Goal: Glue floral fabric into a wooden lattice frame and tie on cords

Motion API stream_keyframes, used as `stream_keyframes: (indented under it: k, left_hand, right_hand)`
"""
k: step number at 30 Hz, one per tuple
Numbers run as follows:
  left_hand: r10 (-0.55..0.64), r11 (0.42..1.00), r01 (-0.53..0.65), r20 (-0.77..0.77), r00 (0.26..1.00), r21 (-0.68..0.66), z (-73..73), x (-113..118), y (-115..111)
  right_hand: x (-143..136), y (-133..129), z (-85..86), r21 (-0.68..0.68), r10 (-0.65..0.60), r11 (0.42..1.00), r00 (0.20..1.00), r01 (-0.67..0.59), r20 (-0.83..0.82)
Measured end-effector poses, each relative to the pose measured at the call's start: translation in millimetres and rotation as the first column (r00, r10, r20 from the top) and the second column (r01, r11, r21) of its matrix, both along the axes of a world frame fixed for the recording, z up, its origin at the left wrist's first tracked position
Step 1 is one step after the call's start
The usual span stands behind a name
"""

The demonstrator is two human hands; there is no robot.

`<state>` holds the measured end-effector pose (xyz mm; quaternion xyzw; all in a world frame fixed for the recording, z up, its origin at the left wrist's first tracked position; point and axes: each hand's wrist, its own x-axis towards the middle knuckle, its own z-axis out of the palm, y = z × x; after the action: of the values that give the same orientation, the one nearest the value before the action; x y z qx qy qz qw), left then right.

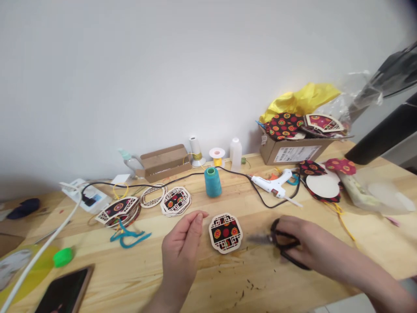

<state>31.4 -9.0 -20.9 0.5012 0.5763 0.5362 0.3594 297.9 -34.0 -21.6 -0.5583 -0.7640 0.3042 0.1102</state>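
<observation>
A wooden-framed patterned piece (226,233) with dark floral fabric lies flat on the table, between my two hands. Just left of it is my left hand (185,243), its thumb and index finger pinched together; whatever may be between them is too small to make out. My right hand (293,239) has its fingers through the black handles of a pair of scissors (270,239). The blades point left toward the patterned piece and are blurred. Small dark scraps (250,284) are scattered on the tabletop below.
Behind stand a teal thread cone (213,182), a white glue gun (273,182) with its black cord, and a filled cardboard box (280,152). More framed pieces (176,201) lie left of centre. A phone (65,289) and green cap (63,257) are at the lower left.
</observation>
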Motion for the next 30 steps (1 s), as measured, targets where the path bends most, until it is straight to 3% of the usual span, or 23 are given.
stream_keyframes:
  k: [4,7,12,16,19,23,30]
  left_hand:
    - [-0.024,0.998,0.026,0.036,0.999,-0.060,-1.3,-1,0]
    - [-0.025,0.997,0.030,0.063,0.998,-0.075,-2.1,-1,-1]
    - [-0.045,0.994,0.055,0.109,0.993,-0.091,-2.6,-1,-2]
    - [-0.041,0.995,0.048,0.076,0.996,-0.085,-2.6,-1,0]
    - [-0.027,0.997,0.030,0.043,0.999,-0.067,-1.3,0,1]
    - [-0.025,0.998,0.028,0.055,0.998,-0.056,-0.4,1,0]
    - [-0.078,0.986,0.113,0.266,0.961,-0.119,-7.5,0,1]
  right_hand:
    - [0,-17,5.6,-0.004,0.051,0.999,0.998,-0.051,0.024]
    - [1,-15,8.4,0.047,0.040,0.998,0.995,-0.044,0.088]
    - [-17,23,1.6,0.275,-0.192,0.956,0.926,0.101,0.326]
    - [-31,51,-11.4,0.302,-0.222,0.949,0.866,0.087,0.449]
    - [-33,55,-11.2,0.279,-0.157,0.960,0.882,0.030,0.444]
    - [-27,55,1.7,0.276,-0.048,0.958,0.916,-0.070,0.399]
    - [-12,78,5.5,0.389,-0.195,0.921,0.908,0.039,0.371]
